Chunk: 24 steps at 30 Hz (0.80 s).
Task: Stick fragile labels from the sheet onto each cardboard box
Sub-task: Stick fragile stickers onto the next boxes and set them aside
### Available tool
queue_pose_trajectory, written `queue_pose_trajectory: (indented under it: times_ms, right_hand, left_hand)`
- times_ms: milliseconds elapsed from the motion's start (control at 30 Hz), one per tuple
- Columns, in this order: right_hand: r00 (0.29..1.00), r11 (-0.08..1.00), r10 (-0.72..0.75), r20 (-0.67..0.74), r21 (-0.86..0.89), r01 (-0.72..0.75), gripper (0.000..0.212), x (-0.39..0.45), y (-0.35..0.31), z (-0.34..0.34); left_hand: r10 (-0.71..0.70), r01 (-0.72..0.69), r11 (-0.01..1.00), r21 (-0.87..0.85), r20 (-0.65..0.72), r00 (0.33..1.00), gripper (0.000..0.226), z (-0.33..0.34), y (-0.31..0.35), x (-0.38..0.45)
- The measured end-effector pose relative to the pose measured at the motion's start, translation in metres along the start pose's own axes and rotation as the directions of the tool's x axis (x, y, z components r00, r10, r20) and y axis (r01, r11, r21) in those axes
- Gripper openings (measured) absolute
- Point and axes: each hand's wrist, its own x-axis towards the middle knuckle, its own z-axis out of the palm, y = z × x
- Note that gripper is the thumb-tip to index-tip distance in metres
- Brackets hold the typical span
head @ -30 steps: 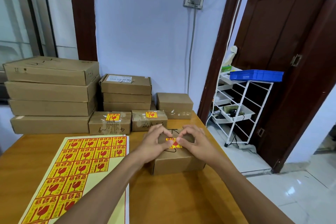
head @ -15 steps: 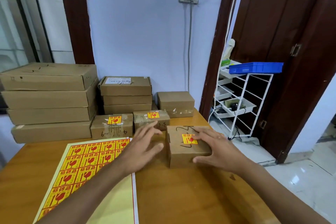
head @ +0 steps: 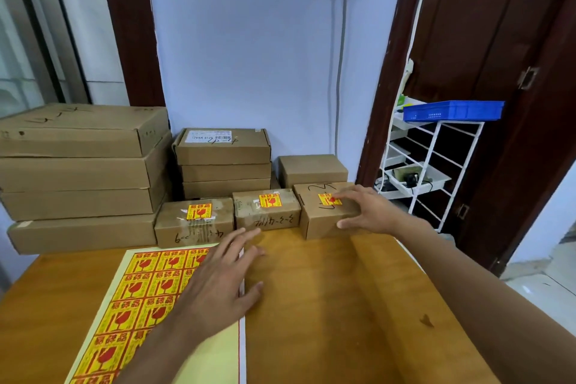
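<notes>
Nearest, at about 7 o'clock, the label sheet [head: 137,299] lies flat on the wooden tabletop [head: 336,305], its rows of yellow-and-red fragile labels running toward the near edge, with bare pale backing at its lower right. The left hand [head: 223,280] is over the sheet's right border, palm down, fingers [head: 246,238] spread and released, grasping nothing; whether it touches the paper cannot be told. Farther out, at about 1 o'clock, the right hand [head: 364,209] rests on a small cardboard box [head: 324,218] — the fingers lie nearly straight across its top over part of a fragile label [head: 325,199], and the thumb sits against the near face, so the hand presses the box rather than clenching it. That box stands on the tabletop just right of a second labelled box [head: 265,212], their sides touching or very nearly so, and left of that, at 12 o'clock, is a third labelled box [head: 193,221] with tape over its top. Each of these three carries one label on its upper face. Behind them, against the wall, an unlabelled small box [head: 311,170] sits at 1 o'clock, a stack of three medium boxes [head: 223,162] at 12 o'clock — the top one bearing a white printed sticker — and a stack of four large flat boxes [head: 81,174] at 10 o'clock. Beyond the tabletop at 2 o'clock, a white wire rack [head: 433,171] with a blue tray [head: 455,110] on top stands by a dark wooden door [head: 498,40].
</notes>
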Motion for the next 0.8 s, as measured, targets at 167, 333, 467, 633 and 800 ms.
queue_pose_trajectory:
  times_ms: [167, 333, 467, 633, 800]
  right_hand:
    - [0.995, 0.987, 0.012, 0.103, 0.16, -0.029, 0.084, 0.007, 0.005, -0.009]
    - [0.945, 0.968, 0.205, -0.256, 0.197, -0.156, 0.105, 0.039, -0.022, -0.008]
    - [0.949, 0.97, 0.243, -0.199, 0.076, -0.232, 0.11, 0.082, -0.061, -0.006]
    - [0.946, 0.941, 0.315, -0.078, -0.101, -0.322, 0.121, 0.132, -0.091, -0.005]
    - [0.958, 0.958, 0.265, -0.107, -0.083, -0.275, 0.126, 0.151, -0.079, 0.009]
  left_hand:
    - [-0.013, 0.012, 0.999, -0.03, -0.034, 0.999, 0.051, 0.0, 0.0, 0.001]
    - [-0.002, 0.0, 0.999, -0.035, -0.062, 0.998, 0.046, 0.0, -0.002, 0.0]
    - [-0.002, -0.003, 0.999, -0.054, -0.104, 0.995, 0.033, -0.003, 0.0, -0.001]
    - [0.027, -0.032, 0.999, -0.03, -0.165, 0.986, 0.025, 0.0, -0.007, 0.001]
    - [0.027, -0.03, 0.999, -0.011, -0.199, 0.98, 0.023, 0.005, -0.014, 0.005]
